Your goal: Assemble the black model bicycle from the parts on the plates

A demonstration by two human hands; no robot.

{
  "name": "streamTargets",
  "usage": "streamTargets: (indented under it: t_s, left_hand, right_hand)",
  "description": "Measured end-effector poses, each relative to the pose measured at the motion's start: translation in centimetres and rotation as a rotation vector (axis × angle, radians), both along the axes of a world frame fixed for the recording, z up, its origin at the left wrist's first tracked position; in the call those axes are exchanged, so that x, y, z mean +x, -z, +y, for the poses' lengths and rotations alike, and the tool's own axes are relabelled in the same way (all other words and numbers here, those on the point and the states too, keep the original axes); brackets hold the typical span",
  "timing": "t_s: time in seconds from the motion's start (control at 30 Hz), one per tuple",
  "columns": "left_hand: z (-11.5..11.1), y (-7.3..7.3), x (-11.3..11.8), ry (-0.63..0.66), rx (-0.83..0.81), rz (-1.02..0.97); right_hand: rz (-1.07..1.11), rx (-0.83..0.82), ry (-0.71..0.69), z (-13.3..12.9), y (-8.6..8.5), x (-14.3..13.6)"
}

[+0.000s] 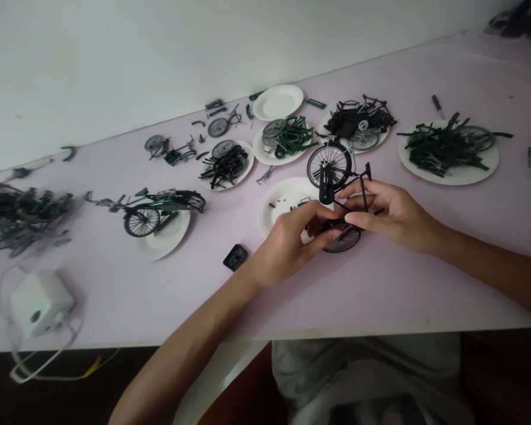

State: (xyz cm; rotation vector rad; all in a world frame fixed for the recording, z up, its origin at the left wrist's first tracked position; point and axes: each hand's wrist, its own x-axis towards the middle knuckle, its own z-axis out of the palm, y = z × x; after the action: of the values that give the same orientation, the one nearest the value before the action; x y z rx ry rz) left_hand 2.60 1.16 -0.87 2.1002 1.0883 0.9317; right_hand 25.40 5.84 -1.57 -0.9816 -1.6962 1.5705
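Note:
A black model bicycle [328,171] is held between my two hands above the table, its spoked front wheel pointing away and its other wheel near me. My left hand [292,236] pinches it around the lower wheel, thumb and fingers closed. From the right, my right hand [384,212] grips the frame beside the seat, with the thumb on top close to the left fingertips. Exactly which small part lies between the fingertips is hidden. Partly under the left hand is a white paper plate [269,200] with tiny parts on it.
Paper plates of bicycle parts stand behind: black frames [358,121], green pieces [451,147], more green pieces [292,139] and black parts [225,168]. A green model bicycle [163,206] rests on a plate at left. Nearby are a black square tray [235,257], screwdriver [437,105] and white charger [42,301].

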Motion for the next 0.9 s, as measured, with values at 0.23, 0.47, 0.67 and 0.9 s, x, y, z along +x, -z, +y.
streamTargets:
  t_s: [0.23, 0.47, 0.67, 0.9]
  left_hand:
    - [-0.3, -0.5, -0.1, 0.01, 0.015, 0.017]
    - [-0.6, -0.7, -0.2, 0.056, 0.074, 0.046]
    - [-0.7, -0.6, 0.0, 0.068, 0.108, 0.033]
    - [-0.6, -0.6, -0.1, 0.069, 0.081, 0.019]
  right_hand:
    - [-0.08, -0.009, -0.036, -0.5, -1.2, 0.2]
    - [-0.171, -0.053, -0.1, -0.5, -1.1, 0.2]
    - [-0.185, -0.028, -0.094, -0.4, -0.7, 0.2]
    - [-0.167, -0.067, -0.114, -0.6, -0.8, 0.1]
